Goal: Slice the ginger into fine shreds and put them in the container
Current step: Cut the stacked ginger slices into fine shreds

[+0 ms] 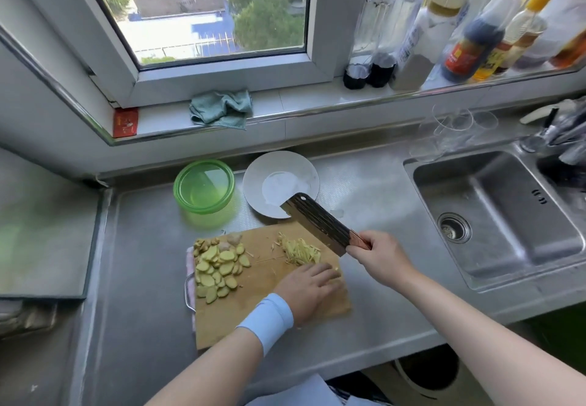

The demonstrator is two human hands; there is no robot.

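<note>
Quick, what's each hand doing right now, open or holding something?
Left hand: fingers down on the cutting board beside the ginger shreds; grip cannot be told.
Right hand: grips the cleaver handle.

The right hand (377,255) hides most of the handle of the wide dark cleaver (317,220), whose blade masks part of the round white plate (252,179); the left hand (309,288) covers whatever lies beneath it on the wooden chopping board (263,278); labels on the windowsill sauce bottles (469,47) are unreadably blurred
</note>
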